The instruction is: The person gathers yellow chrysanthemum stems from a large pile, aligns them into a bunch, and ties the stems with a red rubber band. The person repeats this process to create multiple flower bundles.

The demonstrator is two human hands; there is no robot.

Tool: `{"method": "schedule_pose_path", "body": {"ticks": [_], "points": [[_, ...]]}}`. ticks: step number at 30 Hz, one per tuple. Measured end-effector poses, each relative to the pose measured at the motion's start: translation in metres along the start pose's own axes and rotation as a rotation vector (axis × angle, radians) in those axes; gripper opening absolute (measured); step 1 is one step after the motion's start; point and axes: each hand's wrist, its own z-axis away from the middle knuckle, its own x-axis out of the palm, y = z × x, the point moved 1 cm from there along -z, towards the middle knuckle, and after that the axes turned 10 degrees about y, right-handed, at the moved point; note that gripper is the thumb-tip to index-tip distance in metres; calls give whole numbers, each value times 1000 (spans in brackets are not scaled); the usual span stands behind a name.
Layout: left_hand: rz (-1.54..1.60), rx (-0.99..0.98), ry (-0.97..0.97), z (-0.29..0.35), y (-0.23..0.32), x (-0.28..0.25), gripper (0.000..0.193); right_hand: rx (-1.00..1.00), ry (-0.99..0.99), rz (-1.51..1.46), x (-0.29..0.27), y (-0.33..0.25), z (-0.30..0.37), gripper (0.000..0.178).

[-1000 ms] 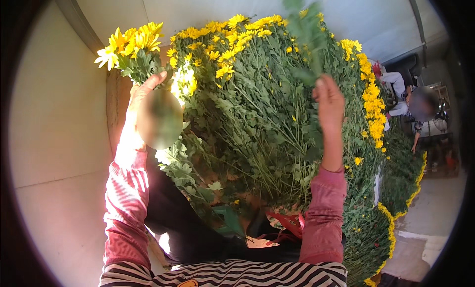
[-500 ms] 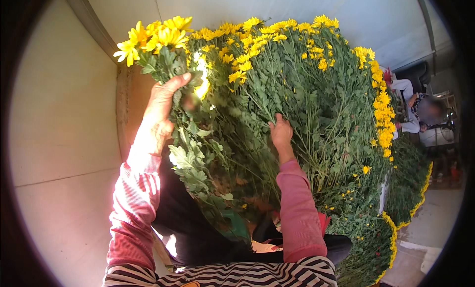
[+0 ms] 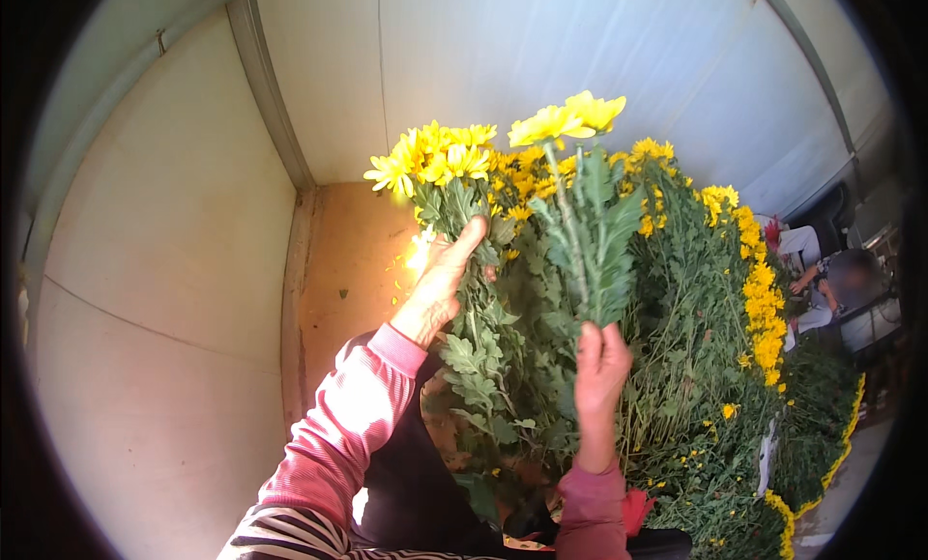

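My left hand [image 3: 440, 285] grips a bunch of yellow chrysanthemums [image 3: 437, 164] by their leafy stems and holds it upright. My right hand [image 3: 599, 362] holds a single leafy stem [image 3: 590, 241] with two yellow blooms at its top, raised next to the bunch. Both hands are in front of a large heap of yellow flowers with green stems [image 3: 696, 299]. Pink sleeves cover both my forearms.
A pale panel wall [image 3: 164, 299] and a brown corner board [image 3: 338, 270] stand at the left, with a white sloping cover [image 3: 541, 57] overhead. Another person [image 3: 831, 289] sits at the far right behind the flower heap. Pale floor [image 3: 851, 473] shows at the lower right.
My right hand has pulled a single stem out of the heap and lifted it. My left hand's bunch has moved to the right, toward the middle of the view.
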Motion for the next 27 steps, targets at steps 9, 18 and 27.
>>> {"method": "schedule_pose_path", "body": {"ticks": [9, 18, 27], "points": [[135, -152, -224, 1, -15, -21, 73, -159, -47, 0, 54, -34, 45, 6], [-376, 9, -112, 23, 3, -9, 34, -287, -195, 201, 68, -25, 54, 26], [-102, 117, 83, 16, 46, -103, 42, 292, -941, 582, -8, 247, 155, 48]]}}
